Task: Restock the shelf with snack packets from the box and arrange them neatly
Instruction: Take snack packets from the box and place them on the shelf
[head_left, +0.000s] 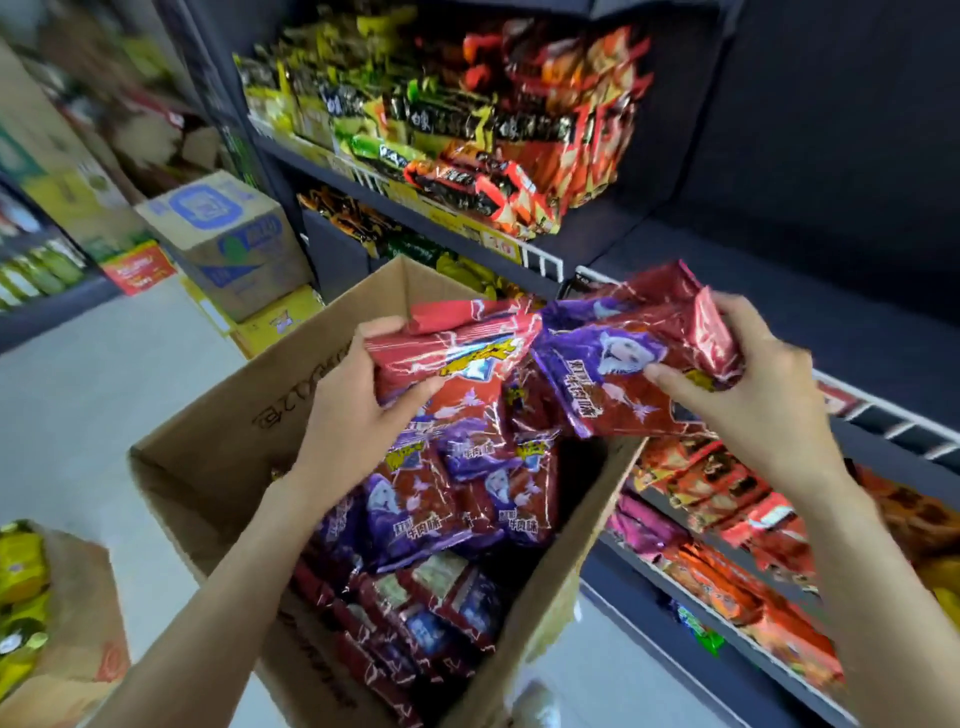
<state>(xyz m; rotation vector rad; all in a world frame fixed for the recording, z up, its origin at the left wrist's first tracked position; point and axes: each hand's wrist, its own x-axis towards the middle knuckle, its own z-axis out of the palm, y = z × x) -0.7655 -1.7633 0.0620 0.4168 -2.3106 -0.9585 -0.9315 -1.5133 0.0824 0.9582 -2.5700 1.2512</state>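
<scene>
While the open cardboard box (208, 467) sits on the pale floor (78, 405) just in front of the dark shelving unit (779, 322), both hands hold snack packets above its far end. The left hand (358, 410) grips a glossy red packet (457, 343) by its near edge, thumb on top and fingers curled underneath, over the box's far left part. The right hand (758, 395) holds a second packet (634, 364), red with a purple band and a white cartoon figure, its fingers wrapped round the right end and the thumb pressing the face; this packet hangs over the box's far right corner, close to the wire rail (883, 410) at the shelf's front edge. The two packets overlap where they meet. Inside the box lie many more of the same shiny red-and-purple packets (457, 499), piled loosely and crinkled, some face up and others turned over. Upper shelves carry yellow, green and red noodle packs (467, 119); lower shelves at the right hold orange and pink packs (727, 519).
</scene>
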